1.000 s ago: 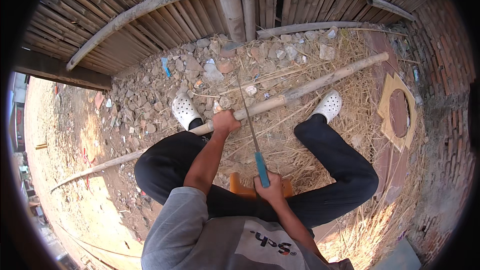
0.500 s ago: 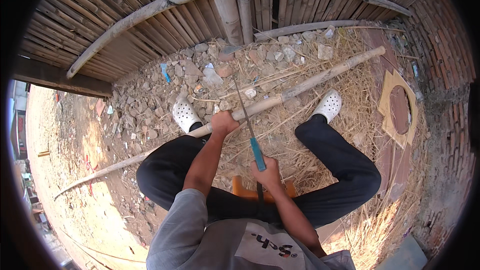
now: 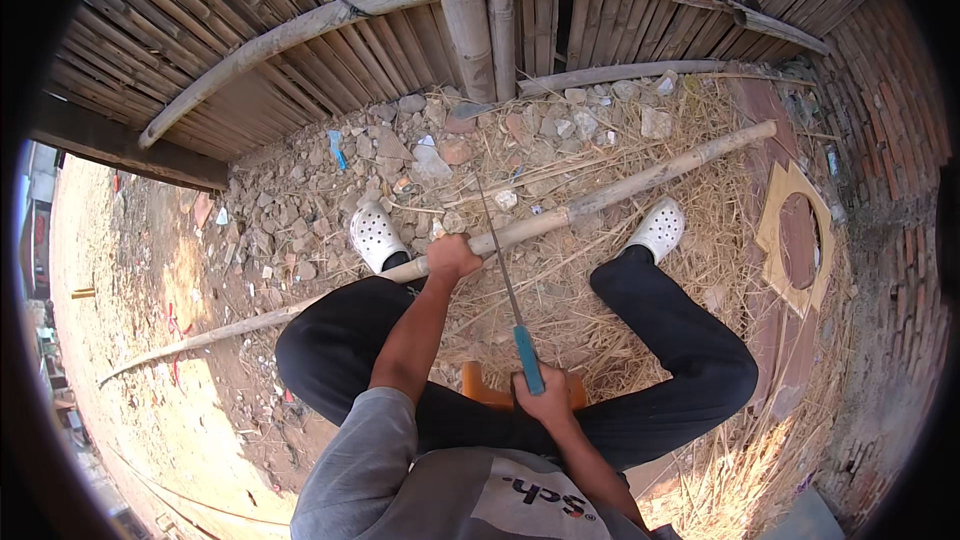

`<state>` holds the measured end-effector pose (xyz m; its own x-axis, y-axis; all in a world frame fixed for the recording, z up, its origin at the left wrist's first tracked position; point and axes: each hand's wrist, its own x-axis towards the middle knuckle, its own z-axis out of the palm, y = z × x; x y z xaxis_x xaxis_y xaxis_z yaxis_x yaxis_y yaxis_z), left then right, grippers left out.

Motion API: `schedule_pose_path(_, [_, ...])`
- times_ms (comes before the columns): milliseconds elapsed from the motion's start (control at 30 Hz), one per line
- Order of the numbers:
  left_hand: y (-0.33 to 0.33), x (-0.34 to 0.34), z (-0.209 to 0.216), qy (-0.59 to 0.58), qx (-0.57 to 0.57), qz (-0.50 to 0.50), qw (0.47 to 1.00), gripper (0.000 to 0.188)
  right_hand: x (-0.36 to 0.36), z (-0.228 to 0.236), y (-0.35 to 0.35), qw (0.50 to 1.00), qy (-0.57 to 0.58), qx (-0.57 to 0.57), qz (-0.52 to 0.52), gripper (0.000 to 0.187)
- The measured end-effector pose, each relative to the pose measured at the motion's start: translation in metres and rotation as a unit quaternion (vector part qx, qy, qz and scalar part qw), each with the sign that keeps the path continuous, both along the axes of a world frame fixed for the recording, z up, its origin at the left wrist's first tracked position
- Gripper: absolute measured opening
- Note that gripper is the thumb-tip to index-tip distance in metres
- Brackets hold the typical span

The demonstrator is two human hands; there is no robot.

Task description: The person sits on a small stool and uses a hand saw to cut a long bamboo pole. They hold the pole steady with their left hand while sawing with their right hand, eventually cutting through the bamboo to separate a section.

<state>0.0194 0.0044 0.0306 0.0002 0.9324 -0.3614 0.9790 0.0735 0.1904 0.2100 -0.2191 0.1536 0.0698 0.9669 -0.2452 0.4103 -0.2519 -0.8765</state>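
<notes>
A long pale bamboo pole (image 3: 660, 176) slants across in front of me, from low on the left to high on the right, passing over my left leg. My left hand (image 3: 453, 256) is closed around it near the middle. In my right hand (image 3: 543, 393) is the teal handle of a handsaw (image 3: 526, 348), gripped close to my lap. The saw's thin dark blade points away from me and lies across the pole, just right of my left hand. I see the blade nearly edge-on, so its teeth do not show.
Part of an orange plastic stool (image 3: 482, 386) shows between my legs. My white clogs (image 3: 655, 228) rest on straw and rubble (image 3: 290, 220). A bamboo slat wall (image 3: 330, 50) stands ahead, a brick wall (image 3: 885, 160) to the right. A yellowish board with an oval hole (image 3: 778, 265) lies nearby.
My right hand has drawn the saw back toward my body, its blade sliding along across the pole. My left hand keeps its grip on the pole. The view has shifted slightly.
</notes>
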Motion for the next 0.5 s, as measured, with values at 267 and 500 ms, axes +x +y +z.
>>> schedule_pose_path(267, [0.01,0.003,-0.006,-0.015,-0.012,0.012,1.0,0.038,-0.003,-0.005,0.011,0.998,-0.023,-0.047,0.031,0.017])
schedule_pose_path(500, [-0.012,0.006,0.005,-0.017,-0.038,0.005,0.999,0.04,0.005,0.034,-0.015,0.999,0.009,-0.045,-0.006,0.015])
